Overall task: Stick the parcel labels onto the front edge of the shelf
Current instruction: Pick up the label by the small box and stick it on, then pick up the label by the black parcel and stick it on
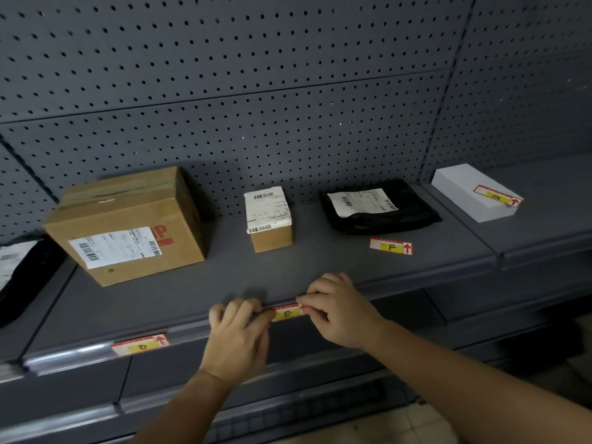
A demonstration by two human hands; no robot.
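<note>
A red, white and yellow label marked E (287,313) lies along the front edge of the grey shelf (192,328), below the small parcel. My left hand (238,334) pinches its left end and my right hand (339,310) pinches its right end. A label marked D (141,345) is stuck on the same edge further left. On the shelf top a label marked F (391,246) lies loose in front of the black bag. Another label marked G (498,195) rests on the white box.
On the shelf stand a large cardboard box (128,225), a small brown parcel (270,219) and a black bag parcel (381,208). A white box (471,193) sits on the neighbouring shelf to the right. Another black bag (19,277) is at far left. Pegboard backs the shelves.
</note>
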